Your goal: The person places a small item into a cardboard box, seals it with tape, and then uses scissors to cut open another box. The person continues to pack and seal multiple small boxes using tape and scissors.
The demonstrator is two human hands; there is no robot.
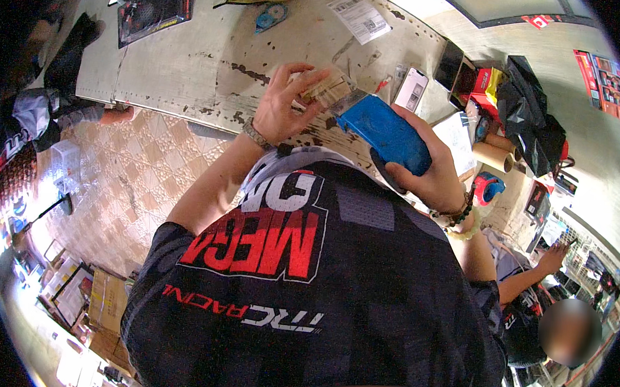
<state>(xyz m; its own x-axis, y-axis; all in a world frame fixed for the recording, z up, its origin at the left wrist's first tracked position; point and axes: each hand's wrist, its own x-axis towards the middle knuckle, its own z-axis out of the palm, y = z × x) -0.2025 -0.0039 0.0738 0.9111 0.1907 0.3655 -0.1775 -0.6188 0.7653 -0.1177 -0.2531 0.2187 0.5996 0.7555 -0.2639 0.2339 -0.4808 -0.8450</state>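
Observation:
My right hand (438, 165) grips a blue, boxy object (387, 131) with rounded edges, its fingers along the far side and the thumb on the near side. From the object's left end a clear, shiny strip (353, 98) reaches toward a tan-looking piece (329, 88). My left hand (290, 101) has its fingers curled at that piece, apparently pinching it; part of the grip is hidden. Both hands are just above the near edge of the worn, pale table (219, 48). A phone with a lit screen (411, 90) lies beyond the blue object.
A printed label sheet (359, 18), a blue tape roll (271, 18) and a black package (156, 10) lie farther back. At right are a black plastic bag (528, 107), cardboard tubes (493, 155) and a red-blue tape dispenser (488, 189). Another person's arm (530, 278) is at lower right.

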